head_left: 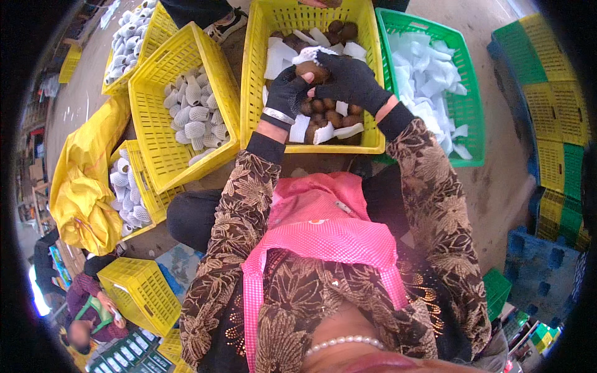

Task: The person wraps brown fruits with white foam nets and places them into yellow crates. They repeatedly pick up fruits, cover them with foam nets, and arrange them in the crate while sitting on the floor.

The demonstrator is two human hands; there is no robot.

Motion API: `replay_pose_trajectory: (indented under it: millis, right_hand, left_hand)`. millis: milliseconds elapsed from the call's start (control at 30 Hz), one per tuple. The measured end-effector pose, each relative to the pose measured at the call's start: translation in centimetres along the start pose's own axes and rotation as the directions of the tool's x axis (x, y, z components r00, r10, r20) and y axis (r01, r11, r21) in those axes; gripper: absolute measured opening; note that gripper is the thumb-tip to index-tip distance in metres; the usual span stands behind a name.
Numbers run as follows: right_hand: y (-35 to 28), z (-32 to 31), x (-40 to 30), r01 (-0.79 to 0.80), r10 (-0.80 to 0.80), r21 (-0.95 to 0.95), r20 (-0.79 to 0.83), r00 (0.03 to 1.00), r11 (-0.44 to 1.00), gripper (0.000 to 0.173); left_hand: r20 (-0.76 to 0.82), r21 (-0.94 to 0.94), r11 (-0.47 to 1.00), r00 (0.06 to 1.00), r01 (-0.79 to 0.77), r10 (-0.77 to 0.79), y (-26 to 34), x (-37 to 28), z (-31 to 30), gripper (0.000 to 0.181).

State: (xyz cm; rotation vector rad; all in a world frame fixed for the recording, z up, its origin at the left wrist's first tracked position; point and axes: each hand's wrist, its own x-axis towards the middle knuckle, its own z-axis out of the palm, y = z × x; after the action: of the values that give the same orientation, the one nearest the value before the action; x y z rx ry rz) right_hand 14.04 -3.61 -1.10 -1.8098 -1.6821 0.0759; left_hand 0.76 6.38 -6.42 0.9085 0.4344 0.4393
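Both my hands wear black fingerless gloves and meet above a yellow plastic crate (312,149). My left hand (291,88) grips a brown, kiwi-like fruit (311,72) from the left. My right hand (347,79) is at the fruit's right side, its fingers by a white foam net (310,54) at the fruit's far end. How far the net covers the fruit I cannot tell. Below the hands, the crate holds loose brown fruit (333,117) and white foam sheets (298,129). To the right, a green crate (475,116) holds many white foam sheets (424,70).
On the left stand yellow crates (184,175) of net-wrapped pieces (193,93), beside a yellow woven sack (79,186). Across the crate, another person's hand (322,2) shows at its far rim. Stacked crates (559,112) and a blue pallet (536,275) stand right; a person (93,303) sits lower left.
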Motion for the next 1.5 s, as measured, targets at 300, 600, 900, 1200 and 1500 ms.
replay_pose_trajectory:
  millis: [300, 600, 900, 1200, 1500]
  right_hand:
    - [-1.8, -3.3, 1.0, -0.301, 0.198, 0.655, 0.228, 0.953, 0.693, 0.044]
    - [-2.6, -5.4, 1.5, -0.365, 0.226, 0.746, 0.287, 0.931, 0.557, 0.044]
    - [-0.6, -1.2, 1.1, 0.106, -0.172, -0.23, -0.294, 0.94, 0.967, 0.043]
    - [-1.9, 4.6, 0.2, 0.149, -0.147, -0.096, 0.02, 0.989, 0.984, 0.056]
    - [3.3, 14.2, -8.0, 0.426, -0.31, -0.019, 0.657, 0.687, 0.904, 0.011]
  left_hand:
    - [0.482, 0.81, 0.191, 0.816, -0.554, 0.319, 3.9, -0.2, -1.0, 0.03]
    - [0.368, 0.867, 0.059, 0.717, -0.494, 0.591, 3.7, -0.9, 2.3, 0.025]
    - [-0.11, 0.7, 0.569, 0.723, -0.432, 0.683, 2.3, -4.5, 6.3, 0.02]
    - [-0.295, 0.783, 0.59, 0.719, -0.195, 0.629, 5.0, -2.3, -9.3, 0.024]
    - [-0.321, 0.946, 0.242, 0.509, 0.218, 0.798, 7.5, -4.8, -17.6, 0.079]
